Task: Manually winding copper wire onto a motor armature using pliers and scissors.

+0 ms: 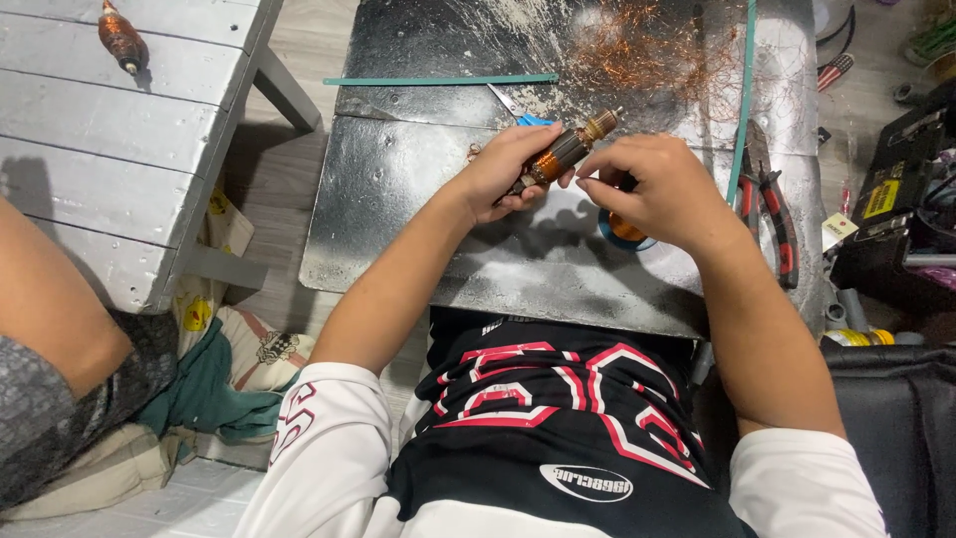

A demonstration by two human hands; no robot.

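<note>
My left hand (510, 164) grips a small motor armature (566, 151) with copper windings, held slanted above a shiny metal work sheet (398, 199). My right hand (652, 189) sits just to its right, fingertips pinched together near the armature's middle; any thin wire between them is too fine to see. Under my right hand a round spool with orange wire (622, 231) shows partly. A tangle of loose copper wire (647, 50) lies at the back of the sheet.
Red-handled pliers (772, 214) lie right of my hand. Green strips (438, 80) lie across the sheet's back. A second armature (121, 38) rests on a grey wooden bench (110, 169). Another person's arm (50, 299) is at left. Tool clutter (896, 189) fills the right.
</note>
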